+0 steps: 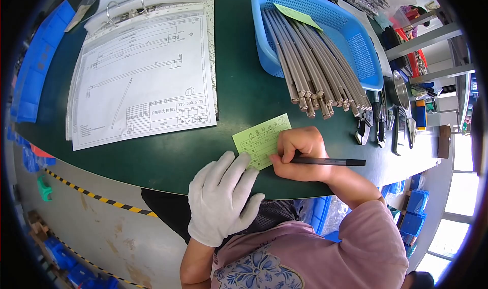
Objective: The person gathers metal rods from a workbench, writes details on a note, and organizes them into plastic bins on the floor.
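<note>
A dark pen (330, 161) is gripped in the bare fingers of my right hand (302, 154), its rear end pointing right. That hand rests on a green paper card (256, 138) printed with a form and some handwriting, at the table's near edge. My left hand (218, 195) wears a white glove; its fingers are spread, and the fingertips lie on the card's lower left corner. Left of the card, a ring binder with a technical drawing (145, 86) lies opened. The pen's tip is hidden behind my fingers.
A blue plastic basket (264, 55) holds a bundle of metal rods (315, 65) jutting over its near side, with another green slip (297, 16) on them. Hand tools (378, 119) lie to the right. A blue bin (40, 60) stands far left on the green table (231, 60).
</note>
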{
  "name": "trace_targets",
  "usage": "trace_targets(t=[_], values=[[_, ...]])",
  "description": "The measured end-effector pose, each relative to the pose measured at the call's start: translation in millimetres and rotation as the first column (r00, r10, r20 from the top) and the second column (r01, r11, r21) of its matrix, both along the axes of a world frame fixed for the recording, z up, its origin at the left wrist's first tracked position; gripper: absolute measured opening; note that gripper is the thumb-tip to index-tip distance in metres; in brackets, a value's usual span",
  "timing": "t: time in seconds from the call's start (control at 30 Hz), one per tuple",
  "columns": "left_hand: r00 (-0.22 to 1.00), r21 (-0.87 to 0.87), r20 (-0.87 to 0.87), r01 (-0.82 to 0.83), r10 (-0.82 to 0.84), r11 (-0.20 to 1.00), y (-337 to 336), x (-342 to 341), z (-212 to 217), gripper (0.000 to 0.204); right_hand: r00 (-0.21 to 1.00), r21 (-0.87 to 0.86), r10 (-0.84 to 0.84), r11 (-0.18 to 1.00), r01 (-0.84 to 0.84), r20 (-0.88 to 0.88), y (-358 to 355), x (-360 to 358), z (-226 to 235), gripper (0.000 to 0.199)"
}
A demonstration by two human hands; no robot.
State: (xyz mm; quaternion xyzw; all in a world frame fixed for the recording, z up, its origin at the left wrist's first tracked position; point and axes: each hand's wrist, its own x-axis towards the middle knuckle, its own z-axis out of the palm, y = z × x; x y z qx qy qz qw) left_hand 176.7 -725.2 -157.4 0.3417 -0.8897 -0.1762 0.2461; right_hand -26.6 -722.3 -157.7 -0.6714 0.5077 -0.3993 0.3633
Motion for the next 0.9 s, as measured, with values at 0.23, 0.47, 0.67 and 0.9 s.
trace_targets(t=[0.23, 0.47, 0.67, 0.9], values=[[1.0, 0.004, 0.005, 0.006, -0.006, 1.0, -0.7, 0.5, 0.9, 0.037, 0.999, 0.013, 0.009, 1.0, -0.009, 0.043, 0.5, -1.6, -0.1, 0.028], [1.0, 0.0, -0.015, 0.019, -0.019, 1.0, -0.2, 0.9, -3.5, 0.036, 1.0, -0.008, -0.022, 1.0, 0.022, 0.013, 0.9, -0.2, -0.2, 0.03], [0.999, 0.002, -0.03, 0.023, -0.023, 1.0, -0.3, 1.2, -4.1, 0.037, 1.0, -0.004, 0.003, 1.0, -0.003, 0.005, 0.9, -0.8, 1.4, 0.031], [0.999, 0.003, -0.037, 0.017, -0.017, 1.0, -0.3, 0.4, -4.1, 0.036, 0.998, -0.063, -0.06, 0.996, 0.061, 0.017, 2.0, -5.4, 0.4, 0.031]])
